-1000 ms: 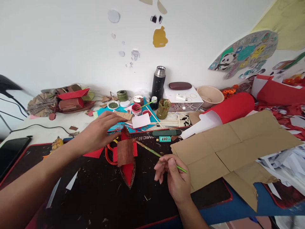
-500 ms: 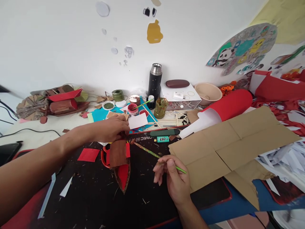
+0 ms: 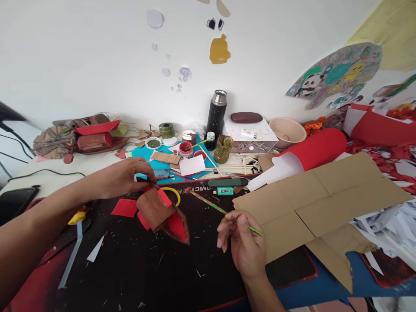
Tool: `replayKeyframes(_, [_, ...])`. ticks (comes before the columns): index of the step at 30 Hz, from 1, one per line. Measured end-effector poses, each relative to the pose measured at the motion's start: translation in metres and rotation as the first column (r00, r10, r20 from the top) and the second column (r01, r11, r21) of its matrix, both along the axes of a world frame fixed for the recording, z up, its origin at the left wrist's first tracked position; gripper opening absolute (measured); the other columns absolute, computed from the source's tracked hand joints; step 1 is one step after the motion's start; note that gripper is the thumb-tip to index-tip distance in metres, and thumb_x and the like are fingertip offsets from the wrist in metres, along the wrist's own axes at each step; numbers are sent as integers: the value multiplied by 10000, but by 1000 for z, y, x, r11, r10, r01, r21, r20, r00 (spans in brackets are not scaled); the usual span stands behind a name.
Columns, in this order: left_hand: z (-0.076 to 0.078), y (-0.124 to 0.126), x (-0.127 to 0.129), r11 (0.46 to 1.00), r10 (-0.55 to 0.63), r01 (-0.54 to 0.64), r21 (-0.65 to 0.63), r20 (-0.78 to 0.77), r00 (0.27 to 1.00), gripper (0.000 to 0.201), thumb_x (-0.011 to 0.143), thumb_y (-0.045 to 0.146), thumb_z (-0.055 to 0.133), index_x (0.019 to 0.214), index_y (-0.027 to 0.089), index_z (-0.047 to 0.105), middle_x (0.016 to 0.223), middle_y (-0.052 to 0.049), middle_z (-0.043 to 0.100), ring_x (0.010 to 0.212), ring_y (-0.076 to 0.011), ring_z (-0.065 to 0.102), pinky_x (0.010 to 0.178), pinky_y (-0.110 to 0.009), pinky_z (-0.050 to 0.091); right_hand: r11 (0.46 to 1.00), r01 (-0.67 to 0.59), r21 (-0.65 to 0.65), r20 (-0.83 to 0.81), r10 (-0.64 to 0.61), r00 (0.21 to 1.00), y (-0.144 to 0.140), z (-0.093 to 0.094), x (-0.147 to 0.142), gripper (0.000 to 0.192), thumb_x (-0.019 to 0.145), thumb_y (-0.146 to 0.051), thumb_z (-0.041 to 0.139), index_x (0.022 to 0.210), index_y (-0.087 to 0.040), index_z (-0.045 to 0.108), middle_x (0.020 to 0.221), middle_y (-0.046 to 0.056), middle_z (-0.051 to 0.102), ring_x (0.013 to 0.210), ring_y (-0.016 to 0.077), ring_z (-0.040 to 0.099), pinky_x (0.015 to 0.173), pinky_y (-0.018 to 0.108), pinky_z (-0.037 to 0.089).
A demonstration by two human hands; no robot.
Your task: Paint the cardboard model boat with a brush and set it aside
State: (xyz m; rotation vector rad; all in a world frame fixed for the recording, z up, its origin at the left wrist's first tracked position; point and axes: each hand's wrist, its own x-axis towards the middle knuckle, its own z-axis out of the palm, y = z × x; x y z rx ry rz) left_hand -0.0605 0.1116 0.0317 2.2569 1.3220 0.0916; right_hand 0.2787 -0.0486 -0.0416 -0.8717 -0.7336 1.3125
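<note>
My left hand (image 3: pixel 130 177), closed, grips the far end of a small cardboard model boat (image 3: pixel 155 209). The boat has a curved brown roof and a red inside. It tilts over the black desk mat (image 3: pixel 182 273), its pointed end towards the lower right. Between the fingers of my right hand (image 3: pixel 243 240) is a green paintbrush (image 3: pixel 212 205), its brown-stained bristles pointing at the boat but apart from it. Just behind the boat shows part of a yellow ring (image 3: pixel 177 197). A red ridged card piece (image 3: pixel 124 208) lies left of the boat.
Behind the mat stand open paint jars (image 3: pixel 186 149), a murky jar (image 3: pixel 223 149) and a black flask (image 3: pixel 217 112). Flat cardboard (image 3: pixel 312 208) covers the right side. A translucent stick (image 3: pixel 70 255) with a yellow end lies at left. Another brown model (image 3: pixel 94 141) stands back left.
My left hand has moved left and a little nearer, gripping the boat, which is now turned and tilted. The paintbrush in my right hand keeps nearly the same pose. The view has shifted slightly.
</note>
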Motion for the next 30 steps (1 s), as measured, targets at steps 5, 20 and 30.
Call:
replayKeyframes(5, [8, -32, -16, 877, 466, -456, -151, 42, 884, 359, 834, 570, 666, 925, 255, 813, 952, 12, 847, 912, -255, 714, 875, -314, 526, 1000, -19, 16, 3, 19, 1000, 3, 7, -4, 357, 1089, -544, 789, 980, -206, 824, 764, 58, 849, 460, 158, 741, 393, 193, 508])
replayKeyframes(20, [-15, -71, -27, 822, 561, -539, -184, 98, 822, 384, 819, 619, 653, 932, 263, 745, 885, 11, 843, 883, -280, 744, 804, -331, 509, 996, -3, 87, 121, -7, 993, 0, 19, -10, 378, 1103, -570, 758, 978, -223, 842, 769, 67, 844, 508, 191, 757, 402, 231, 523])
replayKeyframes(30, [-32, -100, -36, 817, 555, -547, -181, -7, 832, 441, 784, 684, 601, 896, 298, 782, 877, -24, 851, 818, -333, 780, 764, -392, 570, 994, -54, 94, 222, 32, 975, 2, 10, -25, 454, 1113, -575, 740, 883, -199, 848, 672, 52, 764, 537, 184, 748, 441, 223, 512])
